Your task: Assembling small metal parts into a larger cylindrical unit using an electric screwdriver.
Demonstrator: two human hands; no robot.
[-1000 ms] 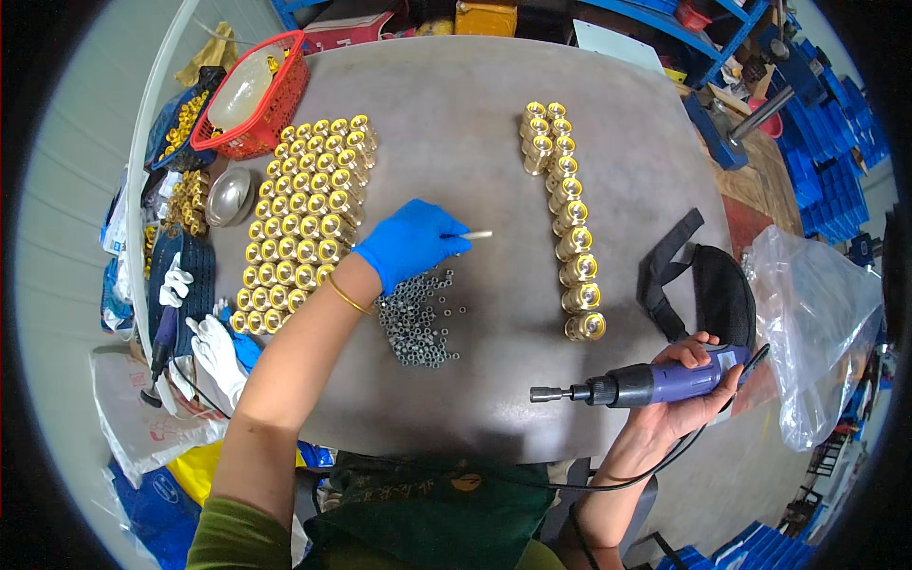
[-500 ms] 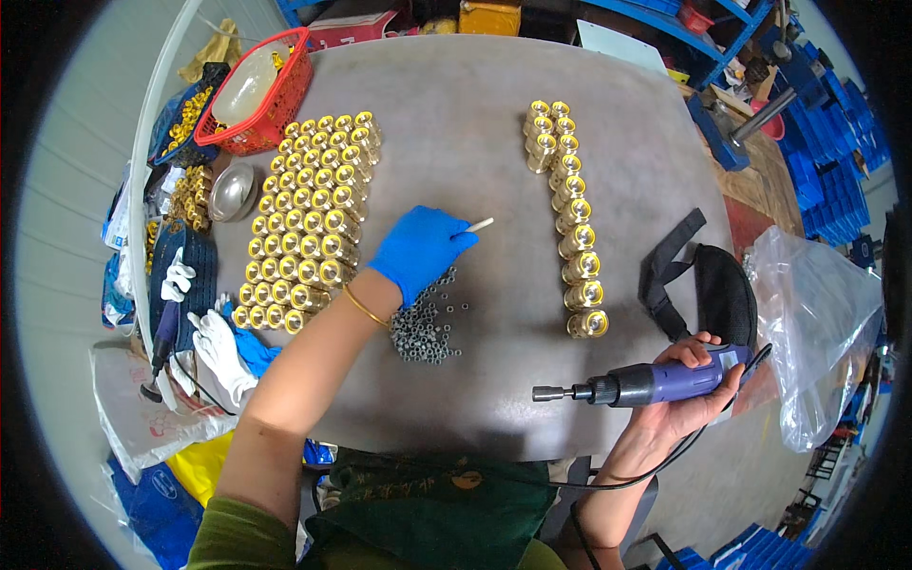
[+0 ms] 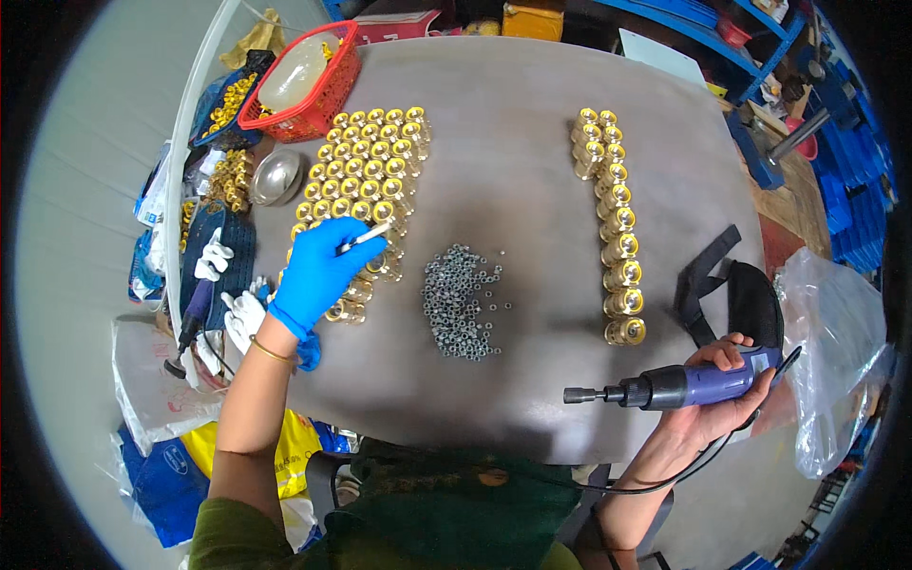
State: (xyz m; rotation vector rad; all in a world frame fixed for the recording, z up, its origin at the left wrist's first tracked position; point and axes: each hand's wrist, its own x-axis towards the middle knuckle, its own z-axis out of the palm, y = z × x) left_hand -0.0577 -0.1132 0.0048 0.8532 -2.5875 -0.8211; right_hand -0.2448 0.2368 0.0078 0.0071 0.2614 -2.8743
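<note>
Red basket (image 3: 326,106) near metal bowl (image 3: 277,178), plastic bag (image 3: 825,356)

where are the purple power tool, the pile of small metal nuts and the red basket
purple power tool (image 3: 705,384): head view, on its purple body
pile of small metal nuts (image 3: 456,302): head view, around the middle of the pile
red basket (image 3: 325,104): head view, on its outer side wall
</note>
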